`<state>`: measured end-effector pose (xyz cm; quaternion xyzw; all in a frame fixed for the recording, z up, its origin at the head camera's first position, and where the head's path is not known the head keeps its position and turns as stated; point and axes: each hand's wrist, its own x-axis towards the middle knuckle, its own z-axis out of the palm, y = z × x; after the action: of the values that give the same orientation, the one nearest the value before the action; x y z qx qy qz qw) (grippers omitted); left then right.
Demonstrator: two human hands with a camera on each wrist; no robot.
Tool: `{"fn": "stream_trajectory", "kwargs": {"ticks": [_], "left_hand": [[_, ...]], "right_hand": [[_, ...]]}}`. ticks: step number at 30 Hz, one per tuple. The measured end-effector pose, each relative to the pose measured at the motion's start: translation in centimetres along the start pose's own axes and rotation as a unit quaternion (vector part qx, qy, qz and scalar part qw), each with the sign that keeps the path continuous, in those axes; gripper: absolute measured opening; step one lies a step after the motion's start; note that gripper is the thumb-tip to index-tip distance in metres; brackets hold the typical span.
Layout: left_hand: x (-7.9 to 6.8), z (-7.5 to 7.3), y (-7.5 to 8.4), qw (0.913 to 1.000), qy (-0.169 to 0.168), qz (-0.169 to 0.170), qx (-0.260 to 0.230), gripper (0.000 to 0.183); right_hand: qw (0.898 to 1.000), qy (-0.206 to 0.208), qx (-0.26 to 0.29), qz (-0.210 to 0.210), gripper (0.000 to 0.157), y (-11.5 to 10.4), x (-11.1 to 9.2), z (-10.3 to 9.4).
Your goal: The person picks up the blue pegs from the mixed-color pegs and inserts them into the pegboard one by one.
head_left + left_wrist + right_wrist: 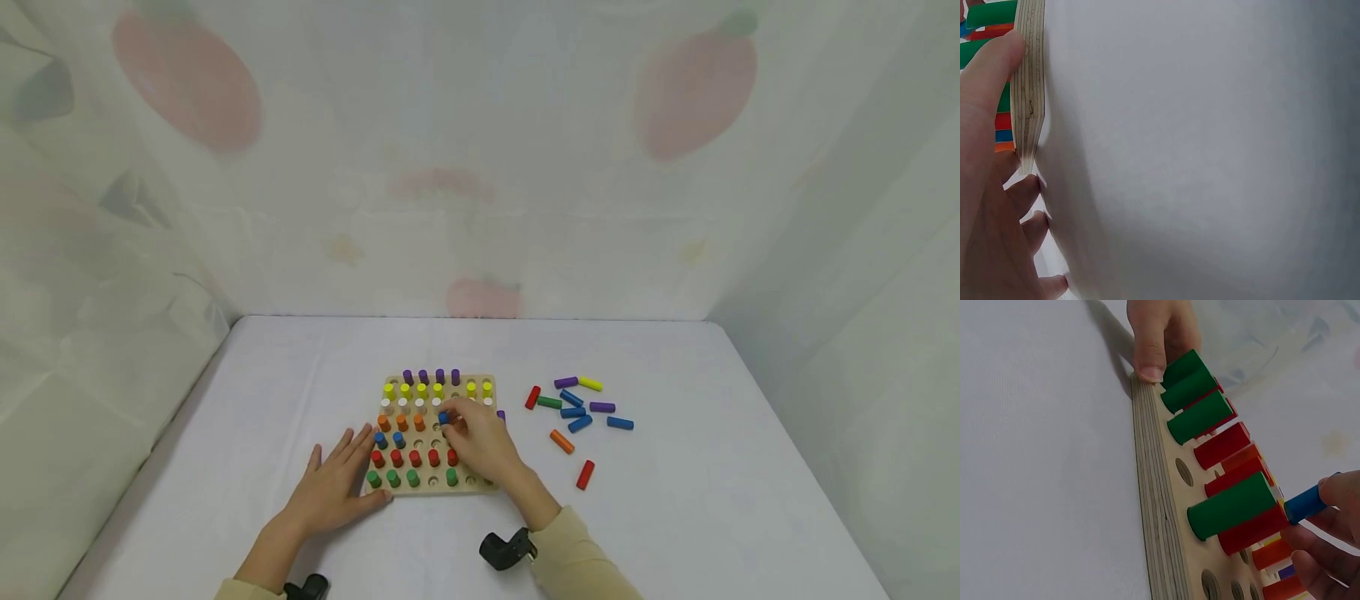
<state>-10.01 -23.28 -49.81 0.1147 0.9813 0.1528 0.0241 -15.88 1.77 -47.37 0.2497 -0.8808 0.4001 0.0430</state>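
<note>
A wooden pegboard (427,491) lies on the table with rows of purple, yellow, white, orange, blue, red and green pegs standing in it. My left hand (330,487) rests at its left side, fingers extended, the thumb touching the near-left corner. In the left wrist view, that thumb (988,75) lies against the board's layered edge (1029,75). Between thumb and fingers, my right hand (486,440) pinches a blue peg (1305,504) over the middle of the board. Its lower end is partly hidden behind a red peg (1254,530) in the right wrist view.
Loose pegs lie right of the board, among them a yellow peg (590,384), an orange peg (562,442), a red peg (585,475) and several blue ones. A purple peg (501,415) lies by the board's right edge. White cloth (592,250) hangs behind the table.
</note>
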Motion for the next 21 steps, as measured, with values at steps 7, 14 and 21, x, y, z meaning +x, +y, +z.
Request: {"fn": "stream_trajectory", "kwargs": {"ticks": [7, 14, 21], "left_hand": [[0.0, 0.0, -0.1, 1.0, 0.004, 0.003, -0.002, 0.096], [0.0, 0.0, -0.1, 1.0, 0.002, 0.002, -0.005, 0.096], [0.0, 0.0, -0.3, 0.9999, 0.006, 0.009, -0.005, 0.096]], "right_hand": [[1.0, -0.009, 0.012, 0.0, 0.024, -0.5, 0.2, 0.6], [1.0, -0.02, 0.015, 0.007, 0.021, -0.9, 0.4, 0.9], [0.999, -0.035, 0.028, 0.01, 0.022, -1.3, 0.7, 1.4]]}}
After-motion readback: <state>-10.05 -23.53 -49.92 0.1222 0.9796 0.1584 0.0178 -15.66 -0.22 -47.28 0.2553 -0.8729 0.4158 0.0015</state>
